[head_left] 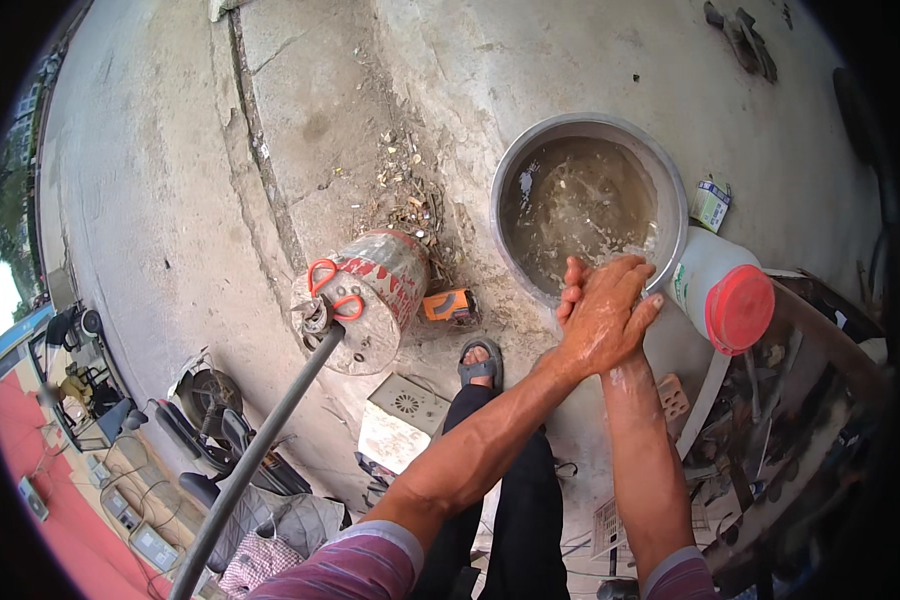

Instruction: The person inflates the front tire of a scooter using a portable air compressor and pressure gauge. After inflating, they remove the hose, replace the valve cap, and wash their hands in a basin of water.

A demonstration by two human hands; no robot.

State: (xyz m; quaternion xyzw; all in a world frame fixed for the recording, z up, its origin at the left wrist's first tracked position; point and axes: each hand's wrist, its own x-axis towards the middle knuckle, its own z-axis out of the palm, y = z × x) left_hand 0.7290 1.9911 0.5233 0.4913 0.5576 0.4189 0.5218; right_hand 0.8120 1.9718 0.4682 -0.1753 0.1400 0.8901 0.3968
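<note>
My left hand (610, 315) lies palm down across my right hand, its fingers stretched out and its thumb apart. Beneath it, my right hand (570, 288) is mostly hidden, and only some slightly bent fingertips show past the left hand's edge. The skin looks wet, with whitish suds on the right wrist. Both hands are over the near rim of a round metal basin (500, 205), which holds murky brownish water (580, 195) with pale bits and foam on it. Neither hand is seen holding an object.
A whitish plastic container with a red lid (740, 310) stands right of the basin, near a small carton (710, 205). To the left, red-handled scissors (335, 290) lie on a worn drum (400, 270) beside a grey pole (260, 450). Scrap metal crowds the lower right.
</note>
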